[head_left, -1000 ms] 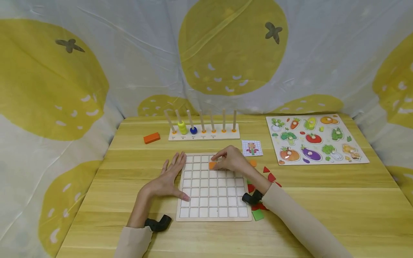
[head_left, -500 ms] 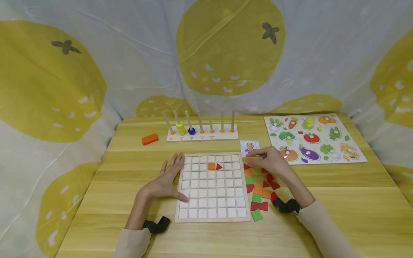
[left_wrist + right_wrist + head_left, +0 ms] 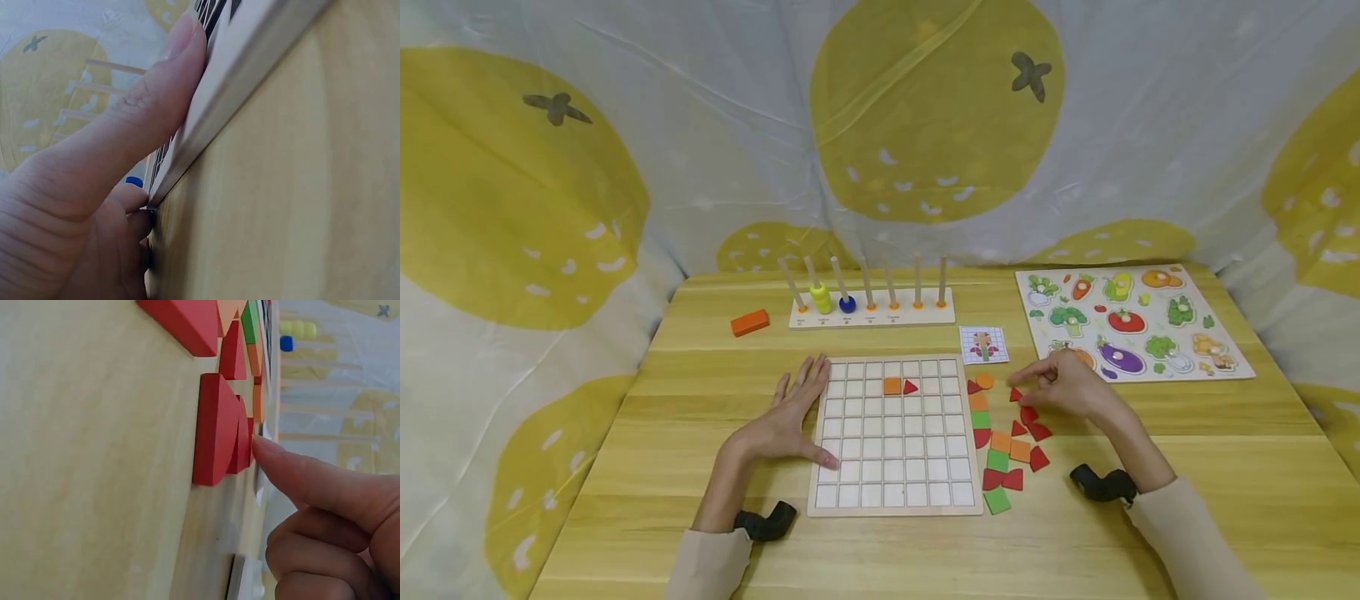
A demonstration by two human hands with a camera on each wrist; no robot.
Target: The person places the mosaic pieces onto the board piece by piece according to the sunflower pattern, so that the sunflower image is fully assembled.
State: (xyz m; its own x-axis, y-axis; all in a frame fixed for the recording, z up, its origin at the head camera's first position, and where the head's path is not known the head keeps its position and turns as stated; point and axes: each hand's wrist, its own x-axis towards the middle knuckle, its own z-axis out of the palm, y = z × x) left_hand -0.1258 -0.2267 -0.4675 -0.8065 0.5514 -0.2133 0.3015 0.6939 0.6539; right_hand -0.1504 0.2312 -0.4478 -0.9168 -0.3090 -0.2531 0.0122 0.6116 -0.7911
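Currently, we see the white-celled grid board (image 3: 893, 472) holding an orange square (image 3: 892, 386) and, in the very next cell, a red triangle (image 3: 911, 387). Of the pegs on the wooden stand (image 3: 932, 316), the second bears yellow beads (image 3: 822, 298) and the third a blue bead (image 3: 847, 305). Our left hand (image 3: 784, 427) lies spread, thumb on the board's face and fingers along its left edge. Our right hand (image 3: 1063, 385) has thumb and forefinger parted around a loose red triangle (image 3: 1016, 395) right of the board, its other fingers curled; whether they touch that triangle we cannot tell.

A second ago, this hand was over the orange square on the grid; half a second ago, it was beside the pattern card (image 3: 983, 345). The left hand has kept its place.

Counting, we find seven pegs, three green squares (image 3: 997, 501), three loose orange squares (image 3: 1020, 451) and one orange disc (image 3: 984, 381). Several red pieces (image 3: 1039, 458) lie among them; the hand's nearness makes their number uncertain.
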